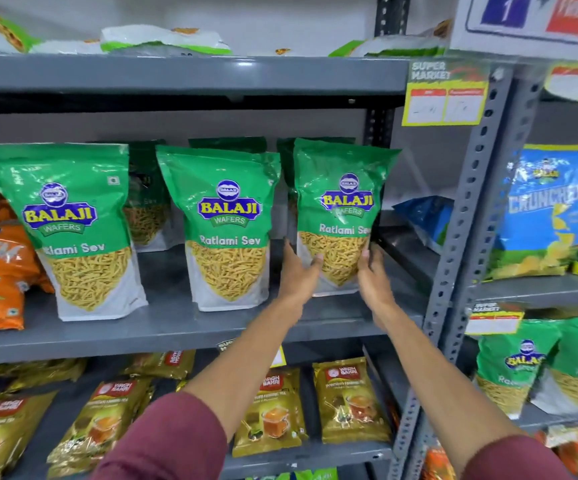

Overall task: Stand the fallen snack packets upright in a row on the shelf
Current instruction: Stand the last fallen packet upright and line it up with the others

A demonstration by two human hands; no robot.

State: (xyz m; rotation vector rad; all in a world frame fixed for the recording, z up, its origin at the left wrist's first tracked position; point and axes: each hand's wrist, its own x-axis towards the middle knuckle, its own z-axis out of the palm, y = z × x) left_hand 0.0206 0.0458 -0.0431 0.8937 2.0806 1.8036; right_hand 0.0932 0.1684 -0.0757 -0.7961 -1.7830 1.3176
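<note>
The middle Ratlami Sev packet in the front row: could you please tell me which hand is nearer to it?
Left. The left hand grips the left edge of the right packet, beside the middle packet. The right hand holds that packet's far right edge.

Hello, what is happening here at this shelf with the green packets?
A person is tidying a shop shelf. The left hand and right hand hold the lower sides of the rightmost green Ratlami Sev packet, which stands upright at the end of the front row. Two other green packets already stand upright to its left, and more stand behind them.
</note>
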